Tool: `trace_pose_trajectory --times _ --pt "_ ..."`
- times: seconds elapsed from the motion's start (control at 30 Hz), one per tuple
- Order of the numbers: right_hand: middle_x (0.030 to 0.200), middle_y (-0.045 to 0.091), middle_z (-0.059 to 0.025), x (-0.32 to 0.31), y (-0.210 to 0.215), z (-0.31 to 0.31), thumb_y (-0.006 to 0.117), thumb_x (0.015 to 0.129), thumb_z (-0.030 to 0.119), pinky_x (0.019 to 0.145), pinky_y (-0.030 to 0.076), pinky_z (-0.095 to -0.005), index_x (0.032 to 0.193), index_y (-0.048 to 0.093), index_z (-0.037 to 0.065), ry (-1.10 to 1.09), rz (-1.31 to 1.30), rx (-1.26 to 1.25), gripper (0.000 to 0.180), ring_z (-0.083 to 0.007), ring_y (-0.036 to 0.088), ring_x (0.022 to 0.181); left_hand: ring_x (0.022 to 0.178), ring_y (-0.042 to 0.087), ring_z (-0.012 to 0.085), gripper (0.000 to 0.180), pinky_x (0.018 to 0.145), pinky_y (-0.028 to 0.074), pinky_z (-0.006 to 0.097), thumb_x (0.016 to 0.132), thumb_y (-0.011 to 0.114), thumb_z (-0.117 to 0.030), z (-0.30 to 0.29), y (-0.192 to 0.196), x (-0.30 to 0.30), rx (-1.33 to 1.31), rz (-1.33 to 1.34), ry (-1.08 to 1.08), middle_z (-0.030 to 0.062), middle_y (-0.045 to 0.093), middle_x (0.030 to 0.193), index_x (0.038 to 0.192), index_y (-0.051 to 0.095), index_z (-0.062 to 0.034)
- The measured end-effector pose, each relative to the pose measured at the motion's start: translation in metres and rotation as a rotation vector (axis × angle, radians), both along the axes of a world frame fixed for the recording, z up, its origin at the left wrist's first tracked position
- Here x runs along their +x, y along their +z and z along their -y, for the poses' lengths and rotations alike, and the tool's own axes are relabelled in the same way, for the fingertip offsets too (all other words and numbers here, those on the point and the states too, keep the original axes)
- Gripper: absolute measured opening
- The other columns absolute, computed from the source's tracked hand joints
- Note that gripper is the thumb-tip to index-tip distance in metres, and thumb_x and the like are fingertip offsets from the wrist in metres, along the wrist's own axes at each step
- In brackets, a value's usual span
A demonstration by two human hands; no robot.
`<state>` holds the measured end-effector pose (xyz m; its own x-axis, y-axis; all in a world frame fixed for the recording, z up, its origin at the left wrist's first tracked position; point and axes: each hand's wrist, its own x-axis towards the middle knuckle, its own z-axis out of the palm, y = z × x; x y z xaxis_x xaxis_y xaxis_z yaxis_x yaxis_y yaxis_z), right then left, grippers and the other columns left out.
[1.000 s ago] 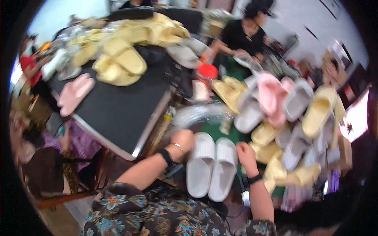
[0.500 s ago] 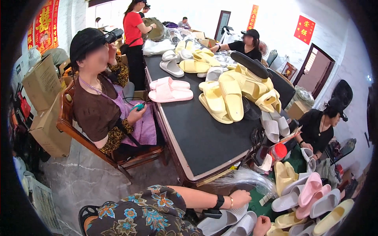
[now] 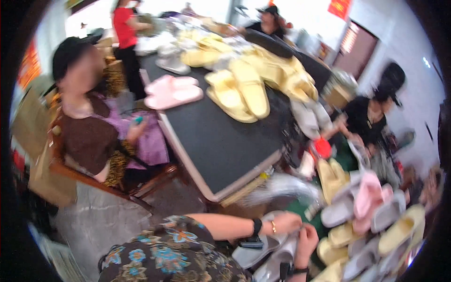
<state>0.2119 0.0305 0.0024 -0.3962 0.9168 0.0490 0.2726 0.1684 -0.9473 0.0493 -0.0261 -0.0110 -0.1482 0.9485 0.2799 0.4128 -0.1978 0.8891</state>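
Note:
My left hand (image 3: 284, 223), with a gold bracelet at the wrist, meets my right hand (image 3: 306, 240) over a pair of pale grey slide slippers (image 3: 253, 251). The fingers of both hands are closed in a pinch, fingertip to fingertip. Whatever they pinch is too small and blurred to name. The slippers lie under and beside my wrists, partly covered by them. Just beyond my hands spreads a bundle of clear thin plastic strands (image 3: 282, 188).
Yellow, grey and pink slippers (image 3: 369, 195) are heaped at the right. Ahead stands a dark-topped table (image 3: 221, 155) bearing yellow slippers (image 3: 253, 89) and a pink pair (image 3: 174, 91). A red-lidded jar (image 3: 322, 148) stands beyond the strands. One person (image 3: 89, 136) sits left, another (image 3: 371, 117) right.
My right hand has risen from the lower edge to meet my left hand above the grey slippers. The view has shifted, so the table and people appear farther left.

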Motion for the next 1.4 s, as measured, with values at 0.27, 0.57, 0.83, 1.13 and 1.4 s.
trace_pose_trajectory --times 0.27,0.57,0.83,1.13,1.4 --pt "0.087 0.064 -0.0008 -0.013 0.001 0.000 0.064 0.085 0.003 0.069 0.047 -0.0209 0.108 0.063 -0.001 -0.074 -0.232 -0.168 0.023 -0.0061 0.057 0.075 0.081 0.065 0.0309 0.011 0.072 0.052 0.037 0.084 0.062 -0.011 -0.006 0.006 -0.011 -0.059 -0.073 0.009 0.0145 0.066 0.086 0.092 0.065 -0.0036" --pt "0.086 0.065 0.0005 -0.007 0.009 0.008 0.063 0.087 0.003 0.070 0.047 -0.0199 0.098 0.065 -0.001 -0.097 -0.238 -0.188 0.012 -0.0044 0.056 0.074 0.076 0.064 0.0312 0.009 0.067 0.051 0.037 0.083 0.062 -0.009 0.001 0.008 -0.006 0.016 -0.105 0.007 0.0142 0.065 0.083 0.089 0.065 -0.0030" --pt "0.085 0.065 0.0011 -0.007 0.004 0.006 0.064 0.086 0.002 0.069 0.047 -0.0197 0.097 0.065 0.001 -0.064 -0.217 -0.166 0.012 -0.0042 0.057 0.074 0.078 0.063 0.0312 0.009 0.069 0.051 0.037 0.083 0.062 -0.010 0.001 0.011 -0.008 -0.001 -0.120 0.001 0.0136 0.065 0.083 0.089 0.065 -0.0036" --pt "0.084 0.064 0.0007 -0.009 0.008 0.009 0.065 0.085 0.003 0.067 0.047 -0.0205 0.095 0.064 0.000 -0.038 -0.174 -0.157 0.011 -0.0047 0.056 0.073 0.074 0.062 0.0309 0.006 0.066 0.050 0.037 0.081 0.063 -0.009 0.001 0.010 -0.006 0.053 -0.107 0.002 0.0126 0.063 0.079 0.085 0.064 -0.0041" --pt "0.080 0.062 0.0017 -0.010 0.003 0.008 0.065 0.084 0.002 0.064 0.046 -0.0207 0.089 0.062 0.001 -0.008 -0.129 -0.191 0.006 -0.0049 0.055 0.070 0.072 0.060 0.0311 0.006 0.064 0.049 0.038 0.078 0.063 -0.009 0.003 0.006 -0.007 0.119 -0.123 0.023 0.0121 0.061 0.076 0.081 0.062 -0.0038"
